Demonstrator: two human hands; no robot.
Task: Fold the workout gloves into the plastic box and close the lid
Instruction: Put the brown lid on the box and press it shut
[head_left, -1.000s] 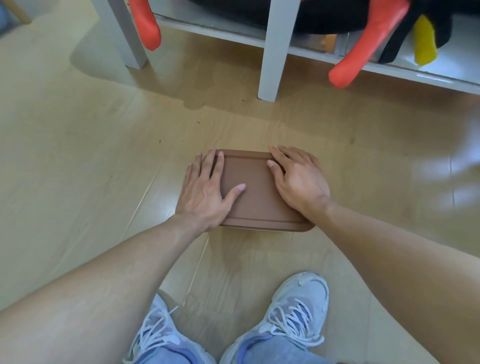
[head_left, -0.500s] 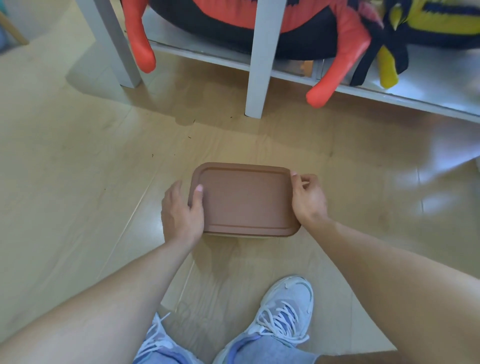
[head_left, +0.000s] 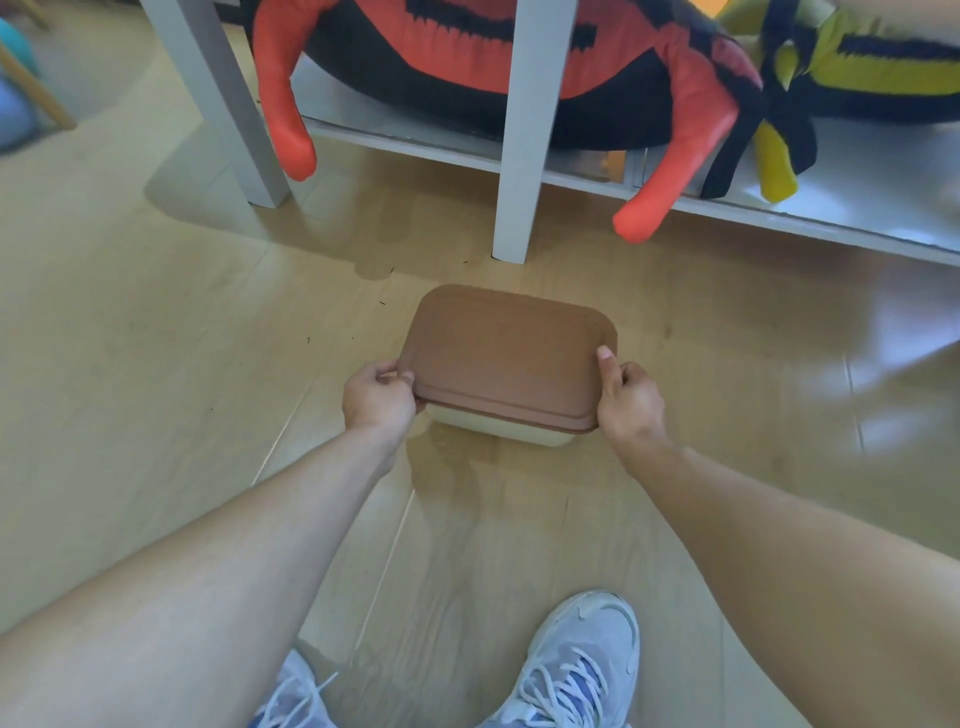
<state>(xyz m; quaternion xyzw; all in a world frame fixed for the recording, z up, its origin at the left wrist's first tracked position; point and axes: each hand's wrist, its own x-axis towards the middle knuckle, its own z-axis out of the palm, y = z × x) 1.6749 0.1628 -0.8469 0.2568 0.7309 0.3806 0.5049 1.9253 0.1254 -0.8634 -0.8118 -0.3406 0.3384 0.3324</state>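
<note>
Gripping plastic box (head_left: 501, 432) by brown lid (head_left: 506, 356): left hand (head_left: 378, 399), right hand (head_left: 629, 402), fingers pinching edges.

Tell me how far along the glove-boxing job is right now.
Nearly finished. Done: the brown lid sits on the cream plastic box, covering it; no gloves show outside, though the inside is hidden. In hand: the left hand and right hand grip the box at its near corners. Left: perhaps confirming the lid is seated all round, which this view cannot settle.
</note>
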